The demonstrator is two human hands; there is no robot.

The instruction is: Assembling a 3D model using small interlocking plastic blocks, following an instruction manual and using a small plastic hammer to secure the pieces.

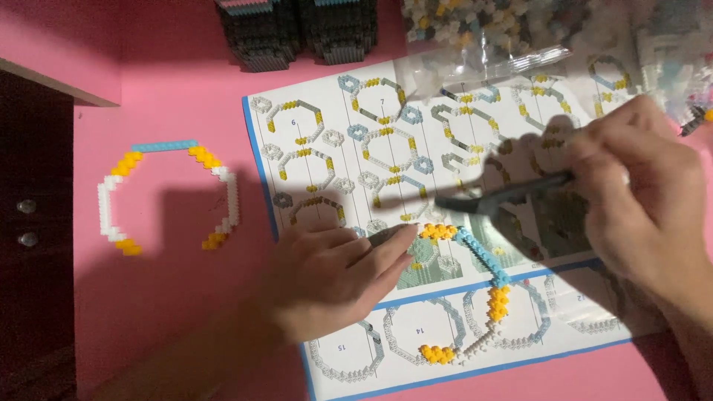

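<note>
Left hand (330,278) lies flat, palm down, on the lower left part of the instruction sheet (453,223), fingers loosely extended, gripping nothing; fingertips just beside the partial bead ring (475,297) being built on the sheet. Right hand (642,193) closed around dark tweezers (497,194), tips hovering above the sheet's middle, over that ring's yellow and blue segment. 1 finished open ring (167,197) sits on the pink tabletop (178,89), left of the sheet. Bead bags (505,30) at far edge.
</note>
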